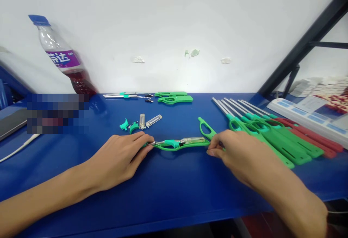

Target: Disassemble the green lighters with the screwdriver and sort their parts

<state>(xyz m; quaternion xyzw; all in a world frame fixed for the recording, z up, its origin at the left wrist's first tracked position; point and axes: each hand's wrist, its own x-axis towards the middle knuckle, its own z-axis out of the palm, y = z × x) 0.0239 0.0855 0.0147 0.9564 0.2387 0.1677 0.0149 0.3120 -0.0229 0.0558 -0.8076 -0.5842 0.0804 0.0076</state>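
My left hand [127, 154] is closed around the front end of an open green lighter half-shell [171, 148]. In that shell lie a teal trigger [172, 143], a thin metal rod and a clear fuel tank [193, 140]. My right hand [231, 151] pinches a second green half-shell [205, 127] with a finger loop, close to the rear end of the first; its gripped part is hidden behind my fingers. Just beyond my left hand lie two loose teal triggers [124, 124] and two clear fuel tanks [154, 120].
Finished-looking long lighters, green [288, 143] and red [320, 136], lie in a row at right beside a white power strip [307, 120]. Metal tubes [121, 96] and green shells [175, 99] lie along the wall. A drink bottle [63, 57] stands back left, near a white cable [20, 147].
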